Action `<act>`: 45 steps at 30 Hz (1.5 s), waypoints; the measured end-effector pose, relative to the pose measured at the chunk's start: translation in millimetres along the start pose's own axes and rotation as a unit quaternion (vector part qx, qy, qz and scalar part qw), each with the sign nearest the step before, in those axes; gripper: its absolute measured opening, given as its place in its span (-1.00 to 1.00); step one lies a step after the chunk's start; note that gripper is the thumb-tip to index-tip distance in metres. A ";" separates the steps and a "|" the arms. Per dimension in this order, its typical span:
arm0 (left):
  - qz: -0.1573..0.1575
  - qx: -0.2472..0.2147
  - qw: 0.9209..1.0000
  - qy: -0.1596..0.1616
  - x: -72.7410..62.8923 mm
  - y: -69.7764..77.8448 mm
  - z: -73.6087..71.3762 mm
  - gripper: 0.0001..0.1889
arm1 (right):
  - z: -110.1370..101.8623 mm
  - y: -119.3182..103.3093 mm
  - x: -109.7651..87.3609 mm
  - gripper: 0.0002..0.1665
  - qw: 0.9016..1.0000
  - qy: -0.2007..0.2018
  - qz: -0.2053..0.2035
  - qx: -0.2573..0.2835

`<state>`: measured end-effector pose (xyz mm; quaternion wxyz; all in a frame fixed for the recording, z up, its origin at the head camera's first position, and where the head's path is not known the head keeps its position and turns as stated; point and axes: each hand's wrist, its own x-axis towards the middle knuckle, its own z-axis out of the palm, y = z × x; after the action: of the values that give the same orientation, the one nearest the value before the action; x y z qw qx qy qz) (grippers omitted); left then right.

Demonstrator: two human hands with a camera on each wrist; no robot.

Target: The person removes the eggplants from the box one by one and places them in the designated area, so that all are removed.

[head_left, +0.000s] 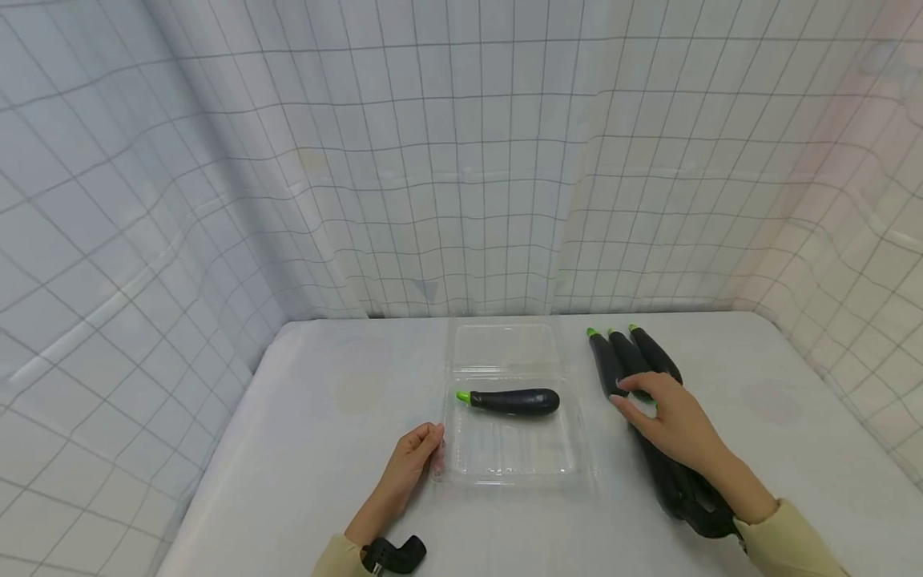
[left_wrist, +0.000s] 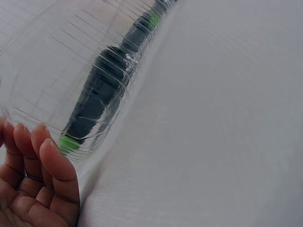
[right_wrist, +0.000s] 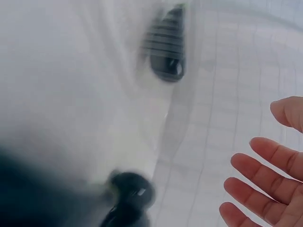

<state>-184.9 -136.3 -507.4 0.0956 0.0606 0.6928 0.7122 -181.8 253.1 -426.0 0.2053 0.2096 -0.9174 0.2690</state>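
An eggplant (head_left: 515, 401) with a bright green stem lies crosswise in a clear plastic clamshell box (head_left: 505, 463), whose lid (head_left: 505, 346) is folded back, away from me. My left hand (head_left: 417, 455) holds the box's left edge. Through the box wall, the left wrist view shows the dark eggplant (left_wrist: 97, 97) close to the fingertips (left_wrist: 51, 147). On the right, my right hand (head_left: 674, 421) hovers over a group of eggplants (head_left: 606, 361), thumb and fingers spread apart with nothing between them. It hides part of the group. The right wrist view is blurred.
More eggplants (head_left: 662, 473) lie nearer me on the right, partly under my right forearm. A white cloth covers the table (head_left: 339, 409). White curtains with a dark grid (head_left: 447, 184) hang behind and at both sides. Black wrist camera straps (head_left: 392, 554) sit on the wrists.
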 end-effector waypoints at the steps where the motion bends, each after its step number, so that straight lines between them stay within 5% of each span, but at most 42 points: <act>1: 0.000 0.000 1.000 -0.001 0.3 -0.4 0.1 -0.63 | 2.4 -5.0 6.3 -0.71 1.000 0.000 -0.015 0.001; 9: 0.005 -0.002 1.000 -0.006 0.1 -3.5 -0.2 -0.64 | 17.2 -40.8 46.3 -0.55 0.992 -0.112 -0.047 0.025; 24: 0.002 -0.003 1.000 -0.001 1.5 -3.7 -1.1 -0.63 | 55.6 -70.2 92.3 -0.42 0.945 -0.317 -0.065 0.039; 30: -0.004 -0.010 1.000 0.001 0.9 -3.1 -0.6 -0.63 | 70.5 -73.2 101.3 -0.47 0.937 -0.340 -0.083 0.015; 40: 0.007 -0.014 1.000 0.001 0.0 -0.5 -0.2 -0.66 | 91.9 -69.9 103.6 -0.50 0.936 -0.341 -0.078 -0.029; 45: 0.011 -0.012 1.000 -0.007 -0.5 0.3 0.1 -0.63 | 98.3 -66.4 98.8 -0.51 0.925 -0.374 -0.052 -0.051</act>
<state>-184.3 -136.3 -507.2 0.0937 0.0720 0.6828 0.7210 -256.6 118.1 -426.4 -0.1280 0.3319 -0.9278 0.1124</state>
